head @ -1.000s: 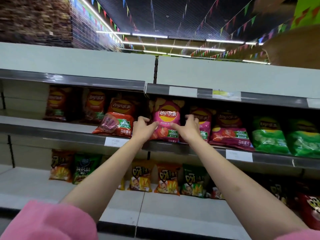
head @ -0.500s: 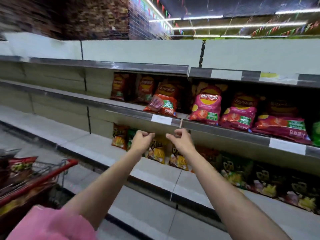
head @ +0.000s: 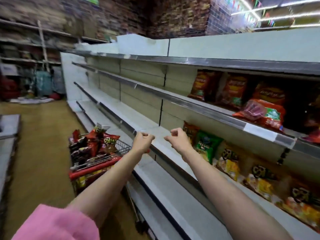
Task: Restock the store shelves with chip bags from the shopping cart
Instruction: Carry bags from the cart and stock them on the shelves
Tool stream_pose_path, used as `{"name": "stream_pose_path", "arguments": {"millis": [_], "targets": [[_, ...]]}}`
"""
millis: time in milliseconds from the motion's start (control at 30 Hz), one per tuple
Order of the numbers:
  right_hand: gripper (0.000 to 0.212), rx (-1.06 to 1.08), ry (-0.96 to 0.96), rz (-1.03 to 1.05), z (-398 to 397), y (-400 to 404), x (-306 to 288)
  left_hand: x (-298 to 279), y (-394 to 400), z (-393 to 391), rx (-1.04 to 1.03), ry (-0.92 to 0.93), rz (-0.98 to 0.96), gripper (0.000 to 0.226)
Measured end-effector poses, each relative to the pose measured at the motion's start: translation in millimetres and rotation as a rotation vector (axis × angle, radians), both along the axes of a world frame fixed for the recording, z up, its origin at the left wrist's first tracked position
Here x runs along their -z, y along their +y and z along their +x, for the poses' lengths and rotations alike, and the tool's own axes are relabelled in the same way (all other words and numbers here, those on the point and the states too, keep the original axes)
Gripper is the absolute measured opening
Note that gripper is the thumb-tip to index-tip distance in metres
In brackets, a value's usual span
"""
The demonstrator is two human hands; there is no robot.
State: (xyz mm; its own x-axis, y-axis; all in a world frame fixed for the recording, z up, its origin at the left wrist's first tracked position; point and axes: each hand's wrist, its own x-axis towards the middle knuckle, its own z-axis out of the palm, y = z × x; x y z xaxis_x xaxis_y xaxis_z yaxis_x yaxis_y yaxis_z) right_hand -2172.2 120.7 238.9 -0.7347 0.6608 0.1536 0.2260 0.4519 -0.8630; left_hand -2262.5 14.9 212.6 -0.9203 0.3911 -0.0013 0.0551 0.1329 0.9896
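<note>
A red shopping cart (head: 97, 168) stands at the lower left, piled with red and dark chip bags (head: 99, 142). My left hand (head: 142, 142) and my right hand (head: 177, 140) hover side by side in front of the lower shelf (head: 166, 149), fingers curled, holding nothing. The left hand is just right of the cart's wire basket. On the middle shelf (head: 199, 105) at the right lie orange-red chip bags (head: 263, 113). Green and yellow bags (head: 206, 146) stand on the lower shelf beyond my right hand.
The left stretch of all the shelves holds no goods. A brown aisle floor (head: 43, 144) runs to the left of the cart, with cluttered racks (head: 34, 66) at its far end. A grey unit's edge (head: 8, 125) is at the far left.
My view has swung left from the stocked shelf towards the cart. Both hands let go of the pink chip bag, drew back and dropped to lower-shelf height, fingers curled.
</note>
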Motion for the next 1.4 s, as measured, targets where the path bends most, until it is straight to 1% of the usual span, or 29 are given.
{"name": "stream_pose_path", "arguments": {"millis": [100,133,167,200,233,267,333,467,533,633,767,867,933,1000,1100,1233,1300,1400], "targets": [[0.041,-0.085,-0.023,-0.004,-62.7,-17.1,7.2,6.4,-32.4,-64.8,-0.125,0.01,-0.001,0.026],[0.04,-0.109,-0.027,-0.011,-83.9,-22.5,9.3,8.1,-42.3,-87.2,-0.154,0.014,0.0,0.021],[0.039,-0.128,-0.029,-0.016,-105.3,-27.1,11.3,7.6,-52.1,-106.6,-0.172,0.014,0.011,0.012],[0.04,-0.144,-0.036,-0.011,-128.2,-31.2,13.7,9.0,-61.3,-129.5,-0.191,0.003,0.024,0.014],[0.041,-0.161,-0.049,0.004,-150.4,-35.0,16.1,11.2,-69.9,-151.7,-0.216,-0.015,0.033,0.022],[0.042,-0.175,-0.066,0.023,-170.4,-38.9,17.9,12.9,-77.4,-171.6,-0.231,-0.03,0.043,0.023],[0.043,-0.2,-0.081,0.028,-208.5,-45.6,21.6,18.8,-92.2,-210.5,-0.272,-0.057,0.066,0.013],[0.041,-0.252,-0.091,0.023,-274.8,-56.1,35.1,38.9,-115.0,-278.8,-0.304,-0.1,0.03,0.014],[0.039,-0.264,-0.107,0.013,-299.8,-61.6,45.6,46.9,-124.1,-297.2,-0.303,-0.109,0.005,0.016],[0.036,-0.295,-0.132,-0.04,-327.6,-66.9,66.0,61.7,-134.7,-315.5,-0.341,-0.119,-0.004,0.025],[0.03,-0.319,-0.205,-0.067,-361.1,-64.2,97.4,100.5,-144.4,-342.0,-0.412,-0.167,-0.063,0.027],[0.027,-0.325,-0.245,-0.086,-386.1,-59.6,123.1,129.8,-148.0,-356.2,-0.436,-0.237,-0.094,0.022],[0.028,-0.328,-0.259,-0.091,-402.8,-56.3,137.8,147.3,-147.0,-366.2,-0.437,-0.267,-0.114,0.015],[0.031,-0.35,-0.273,-0.102,-421.5,-51.3,151.9,161.9,-144.6,-378.7,-0.44,-0.294,-0.149,0.024],[0.028,-0.385,-0.311,-0.148,-455.4,-40.6,177.9,180.1,-134.5,-402.3,-0.445,-0.303,-0.183,0.014],[0.025,-0.425,-0.359,-0.183,-508.0,-20.0,221.0,218.2,-116.3,-439.8,-0.461,-0.349,-0.269,0.015],[0.024,-0.431,-0.413,-0.214,-530.5,-9.0,242.0,243.8,-107.7,-455.3,-0.477,-0.4,-0.322,0.014],[0.024,-0.437,-0.487,-0.262,-558.0,4.5,268.4,266.1,-87.9,-466.0,-0.477,-0.44,-0.372,0.011]]}}
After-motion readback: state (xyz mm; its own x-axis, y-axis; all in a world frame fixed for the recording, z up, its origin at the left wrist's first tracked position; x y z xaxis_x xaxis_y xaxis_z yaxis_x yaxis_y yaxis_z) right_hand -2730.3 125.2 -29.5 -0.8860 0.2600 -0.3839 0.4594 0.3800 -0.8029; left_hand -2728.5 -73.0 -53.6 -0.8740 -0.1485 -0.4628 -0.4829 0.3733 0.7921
